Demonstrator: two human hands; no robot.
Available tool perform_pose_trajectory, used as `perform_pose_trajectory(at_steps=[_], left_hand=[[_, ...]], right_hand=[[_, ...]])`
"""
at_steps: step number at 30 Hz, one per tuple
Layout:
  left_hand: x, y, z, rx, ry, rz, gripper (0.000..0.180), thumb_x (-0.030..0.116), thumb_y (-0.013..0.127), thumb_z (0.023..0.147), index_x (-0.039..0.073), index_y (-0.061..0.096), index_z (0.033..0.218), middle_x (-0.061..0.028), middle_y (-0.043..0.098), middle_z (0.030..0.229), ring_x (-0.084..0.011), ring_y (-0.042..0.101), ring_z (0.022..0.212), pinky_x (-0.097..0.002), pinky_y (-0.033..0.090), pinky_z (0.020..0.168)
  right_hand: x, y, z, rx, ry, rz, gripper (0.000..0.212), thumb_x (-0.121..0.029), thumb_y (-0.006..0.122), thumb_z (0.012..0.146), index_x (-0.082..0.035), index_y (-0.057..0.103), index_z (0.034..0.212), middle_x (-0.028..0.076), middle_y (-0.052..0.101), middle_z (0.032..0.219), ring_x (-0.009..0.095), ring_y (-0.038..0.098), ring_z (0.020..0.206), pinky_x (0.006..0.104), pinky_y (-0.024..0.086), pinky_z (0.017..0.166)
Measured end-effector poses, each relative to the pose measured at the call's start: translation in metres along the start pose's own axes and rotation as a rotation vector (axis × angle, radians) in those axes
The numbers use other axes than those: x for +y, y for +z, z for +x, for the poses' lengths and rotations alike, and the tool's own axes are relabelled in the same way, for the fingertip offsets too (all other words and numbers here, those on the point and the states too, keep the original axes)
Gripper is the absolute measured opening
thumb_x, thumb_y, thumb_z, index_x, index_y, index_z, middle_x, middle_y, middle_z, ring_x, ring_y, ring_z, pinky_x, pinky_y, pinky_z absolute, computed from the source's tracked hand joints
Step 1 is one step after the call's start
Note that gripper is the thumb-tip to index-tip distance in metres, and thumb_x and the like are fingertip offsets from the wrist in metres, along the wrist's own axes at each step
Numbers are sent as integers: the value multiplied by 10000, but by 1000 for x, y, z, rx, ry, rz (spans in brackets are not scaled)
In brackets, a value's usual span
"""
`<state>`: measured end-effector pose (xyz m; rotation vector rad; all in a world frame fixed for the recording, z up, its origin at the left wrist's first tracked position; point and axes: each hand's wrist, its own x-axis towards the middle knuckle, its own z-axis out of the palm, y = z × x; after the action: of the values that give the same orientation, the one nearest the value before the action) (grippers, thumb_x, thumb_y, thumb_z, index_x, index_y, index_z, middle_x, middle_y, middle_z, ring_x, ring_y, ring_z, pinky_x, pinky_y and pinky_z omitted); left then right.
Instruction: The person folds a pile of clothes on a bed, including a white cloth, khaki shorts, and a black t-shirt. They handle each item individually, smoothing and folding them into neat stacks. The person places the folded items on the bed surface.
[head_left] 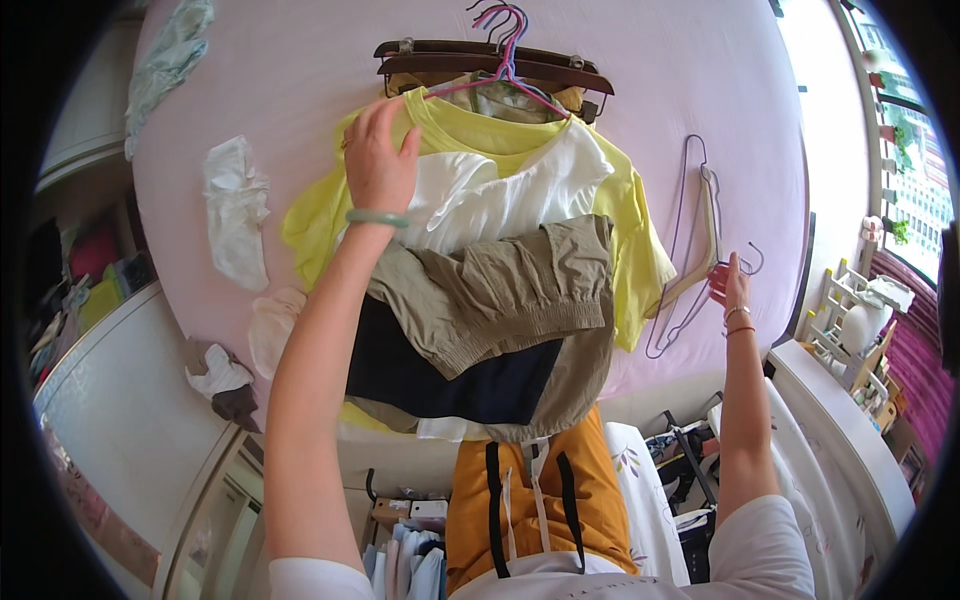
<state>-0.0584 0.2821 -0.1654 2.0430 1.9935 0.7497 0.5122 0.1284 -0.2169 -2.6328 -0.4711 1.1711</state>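
My left hand [380, 160] lies on the left shoulder of a yellow T-shirt [640, 240], thumb apart from the fingers, not visibly gripping. A pink hanger [545, 97] shows at the shirt's neck. Over the shirt lie a white silky garment [520, 190], khaki elastic-waist trousers or shorts [490, 290] and a dark navy garment [450, 365]. At the right, my right hand [732, 287] closes around the neck of a cream hanger [690, 280], close to its hook. A thin purple hanger [677, 230] lies beside it. The fingertips of my right hand are partly hidden.
Dark wooden clip hangers [500, 65] with more clothes lie at the bed's far middle. White cloth pieces [235, 210] and small dark and white items [225, 385] lie on the left of the pink bedsheet [290, 60]. A window [910, 170] stands far right.
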Motion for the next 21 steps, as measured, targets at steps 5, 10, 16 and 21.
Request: perform_pose_trajectory(at_steps=[5, 10, 16, 21], left_hand=[[-11, 16, 12, -18, -118, 225, 445, 341, 723, 820, 133, 594, 1191, -106, 594, 1168, -313, 533, 1111, -411, 453, 937], [10, 12, 20, -71, -221, 273, 277, 319, 723, 810, 152, 626, 1009, -61, 598, 1015, -285, 565, 1014, -412, 486, 832], [-6, -3, -3, -22, -110, 79, 179, 181, 707, 817, 126, 616, 961, -40, 595, 971, -263, 577, 994, -400, 487, 812], [-5, -5, 2, -6, -120, 116, 294, 255, 695, 830, 146, 620, 1093, -54, 613, 1055, -277, 574, 1009, -401, 484, 855]], right_hand=[[-73, 26, -63, 3, -451, -554, 493, -470, 471, 956, -40, 701, 879, 152, 680, 789, 245, 673, 802, 347, 502, 728], [-201, 142, -145, -365, -1036, 78, 227, -144, 618, 919, -26, 646, 1112, 83, 693, 1007, 175, 663, 892, 305, 511, 783], [-268, 248, -173, -32, -1252, -193, 468, -505, 624, 850, -89, 654, 1060, 76, 686, 981, 280, 591, 1025, 429, 384, 952], [-287, 249, -190, -226, -1120, -492, 499, -539, 569, 865, -61, 689, 785, 93, 673, 872, 296, 614, 952, 467, 411, 892]])
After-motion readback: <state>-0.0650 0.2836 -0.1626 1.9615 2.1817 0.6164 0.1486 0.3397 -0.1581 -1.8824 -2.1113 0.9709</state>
